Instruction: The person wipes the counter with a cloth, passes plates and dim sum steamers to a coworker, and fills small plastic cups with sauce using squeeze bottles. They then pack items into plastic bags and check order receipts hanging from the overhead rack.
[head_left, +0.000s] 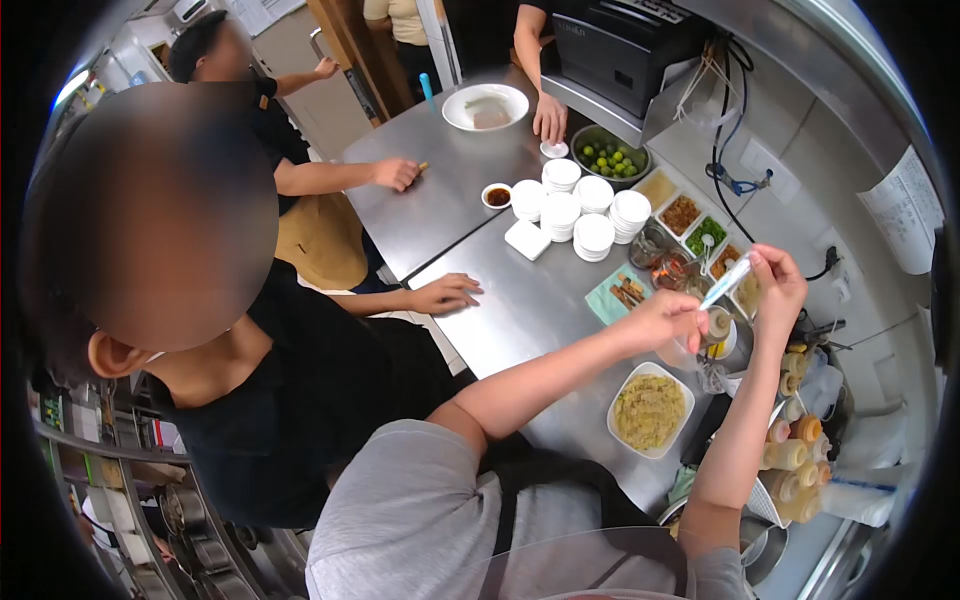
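Note:
In the head view, a slim white strip with blue print [725,284] is held up at a slant between my two hands, over the row of condiments. My left hand [662,322] pinches its lower end. At the upper end, the fingers of my right hand [779,285] are closed on it. What exactly the strip is, I cannot make out. Below my left hand, a square white bowl of yellowish, chunky food [650,410] sits on the steel counter [520,350]. Something clear hangs under my left hand, too blurred to name.
Stacks of white saucers [562,212], a bowl of green limes [608,160] and condiment tubs [707,236] line the wall side. Squeeze bottles [790,455] crowd the right. A co-worker's hand [445,294] rests at the counter's left edge; another person's hand [550,118] touches a small dish.

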